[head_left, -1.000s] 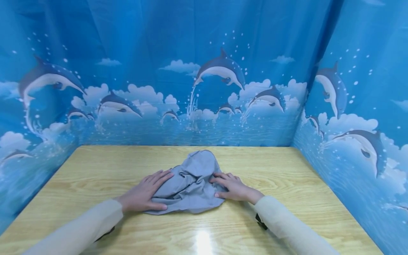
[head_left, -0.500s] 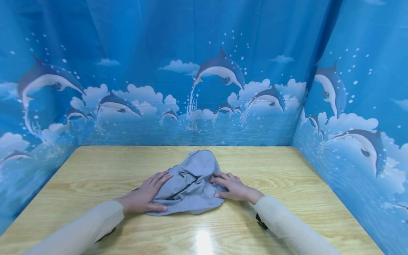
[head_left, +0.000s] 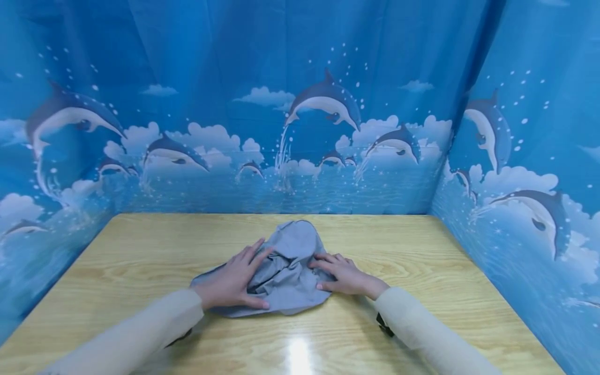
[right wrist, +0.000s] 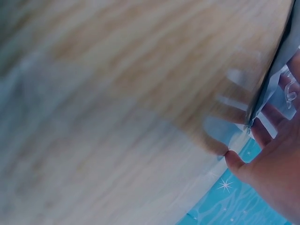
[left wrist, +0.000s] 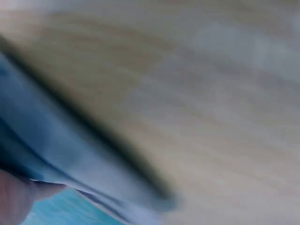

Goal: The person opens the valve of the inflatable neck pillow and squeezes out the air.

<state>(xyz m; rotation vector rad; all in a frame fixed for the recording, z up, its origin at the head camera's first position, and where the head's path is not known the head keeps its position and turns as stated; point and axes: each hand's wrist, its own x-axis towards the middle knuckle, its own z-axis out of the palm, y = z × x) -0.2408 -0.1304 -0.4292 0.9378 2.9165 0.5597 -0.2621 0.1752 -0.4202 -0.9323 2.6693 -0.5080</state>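
A crumpled grey fabric item [head_left: 297, 239], soft and creased with a wide flat edge, lies mid-table. My left hand [head_left: 229, 284] rests on its left part, fingers spread and stretched over the folds, thumb near the front edge. Some grey cloth shows beyond the back of that hand. On the right side, my right hand [head_left: 348, 278] touches the cloth with relaxed, parted fingers and the thumb near its edge. In the right wrist view, a small clear plastic hook-shaped piece [right wrist: 290, 93] shows by the fingers. The left wrist view shows blurred cloth [left wrist: 75, 136] and little of the hand.
The light wood-grain table [head_left: 412, 255] is glossy, with a bright reflection near its front. Blue dolphin-print curtains [head_left: 211, 62] hang behind it and along both sides.
My left hand has slid to the right and slightly forward over the cloth, uncovering a cloth edge at the left. My right hand has stayed in place.
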